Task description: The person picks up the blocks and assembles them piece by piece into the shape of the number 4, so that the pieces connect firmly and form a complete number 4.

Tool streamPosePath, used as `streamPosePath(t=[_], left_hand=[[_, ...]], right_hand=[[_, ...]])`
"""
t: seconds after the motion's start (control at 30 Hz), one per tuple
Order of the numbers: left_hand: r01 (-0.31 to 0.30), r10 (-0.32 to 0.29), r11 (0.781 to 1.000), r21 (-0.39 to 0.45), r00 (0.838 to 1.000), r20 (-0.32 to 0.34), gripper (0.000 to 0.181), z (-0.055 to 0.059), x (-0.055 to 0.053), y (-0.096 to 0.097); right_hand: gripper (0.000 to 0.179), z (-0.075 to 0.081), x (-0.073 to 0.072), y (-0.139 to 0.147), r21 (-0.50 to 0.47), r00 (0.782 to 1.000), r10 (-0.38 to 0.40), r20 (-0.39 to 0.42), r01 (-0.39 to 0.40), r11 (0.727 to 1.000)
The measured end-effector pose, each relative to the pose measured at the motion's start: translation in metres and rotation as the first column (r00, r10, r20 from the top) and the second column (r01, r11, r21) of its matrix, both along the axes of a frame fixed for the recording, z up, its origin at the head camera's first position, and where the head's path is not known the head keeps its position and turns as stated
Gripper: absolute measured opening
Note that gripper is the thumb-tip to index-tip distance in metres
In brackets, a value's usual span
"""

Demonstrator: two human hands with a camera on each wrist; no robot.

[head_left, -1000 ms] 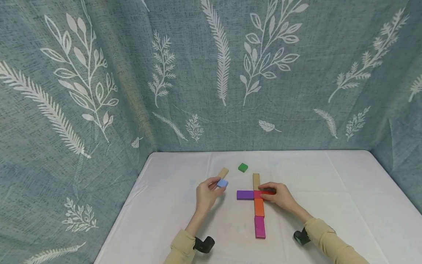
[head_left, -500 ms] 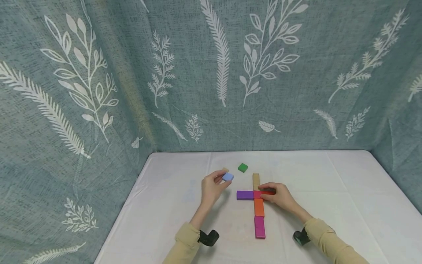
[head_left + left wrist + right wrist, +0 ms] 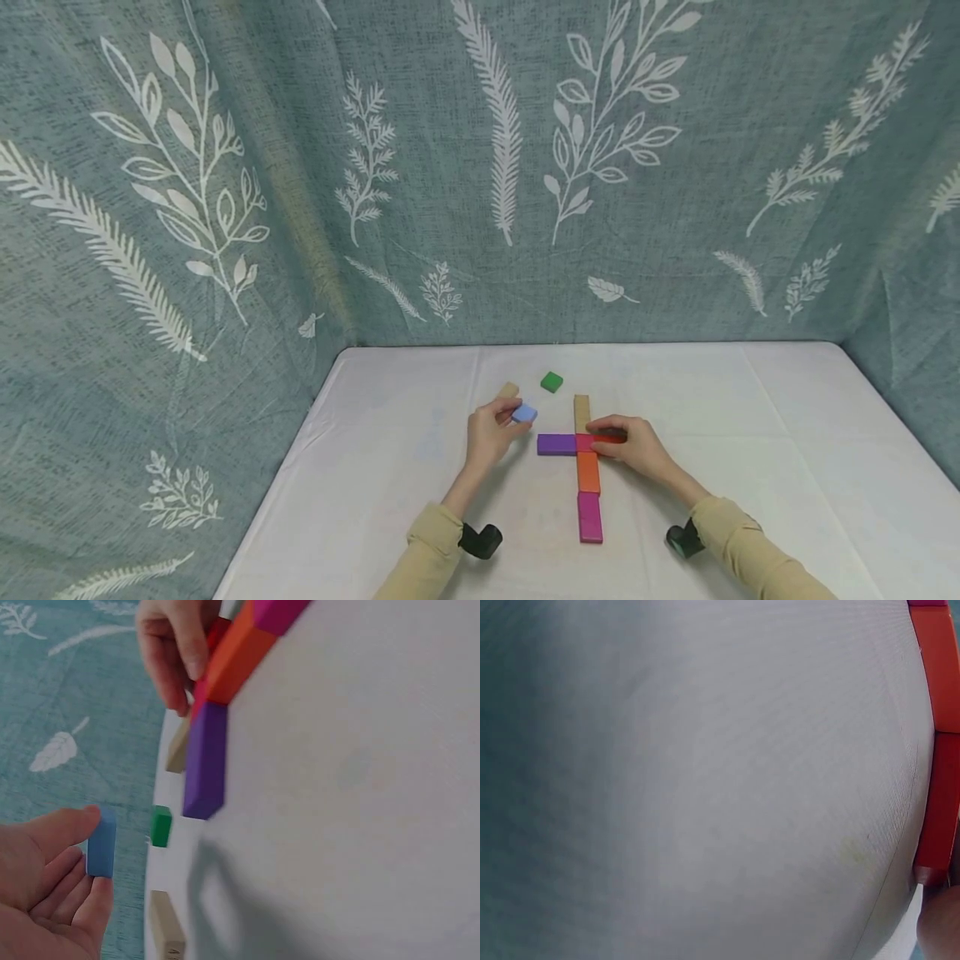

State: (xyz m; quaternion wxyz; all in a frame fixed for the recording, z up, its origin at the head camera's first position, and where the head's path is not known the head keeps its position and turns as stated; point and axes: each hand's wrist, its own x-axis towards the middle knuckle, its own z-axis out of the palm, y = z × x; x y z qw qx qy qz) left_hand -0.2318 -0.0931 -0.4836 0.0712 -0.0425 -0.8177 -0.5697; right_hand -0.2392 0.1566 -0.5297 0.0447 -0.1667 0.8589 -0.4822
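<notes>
Left hand (image 3: 489, 435) pinches small light-blue block (image 3: 526, 413) above white-covered table (image 3: 375, 475), right hand (image 3: 636, 446) grips red oblong block (image 3: 943, 799) in coloured block cross (image 3: 588, 473), green square block (image 3: 552, 382) beyond, pale wooden block (image 3: 509, 389) partly behind left hand

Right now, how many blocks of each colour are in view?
Plain wood blocks: 2
Light-blue block: 1
Green block: 1
Purple block: 1
Pinkish-red block: 1
Red block: 1
Orange block: 1
Magenta block: 1
Total: 9
</notes>
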Motion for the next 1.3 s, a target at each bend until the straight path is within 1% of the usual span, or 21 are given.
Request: streamPosePath(t=[0.2,0.5,0.63,0.8,1.0,1.3], left_hand=[[-0.006,0.006,1.000,0.008,1.000,0.011,0.031,-0.014,-0.001,-0.001],[-0.018,0.019,0.999,-0.047,1.000,0.018,0.032,-0.027,0.004,-0.001],[-0.019,0.020,0.997,-0.073,1.000,0.010,0.031,-0.033,0.005,-0.002],[-0.022,0.022,0.996,-0.081,1.000,-0.001,0.031,-0.037,0.007,-0.003],[-0.025,0.024,0.996,-0.091,1.000,-0.009,0.031,-0.038,0.008,-0.003],[-0.007,0.006,0.998,-0.063,1.000,-0.004,0.032,-0.038,0.010,-0.001]], right_hand=[[0.032,-0.002,0.000,0.000,-0.001,1.000,0.002,-0.004,-0.002,1.000],[0.032,0.000,0.000,0.000,-0.006,1.000,-0.004,0.001,0.004,1.000],[0.032,0.000,0.000,0.000,0.001,1.000,-0.009,0.006,0.009,1.000],[0.032,0.000,0.001,0.000,0.002,1.000,-0.006,0.007,0.006,1.000],[0.032,0.000,0.001,0.000,-0.007,1.000,0.000,0.003,0.000,1.000],[0.032,0.000,0.001,-0.001,-0.005,1.000,-0.015,0.017,0.016,1.000]])
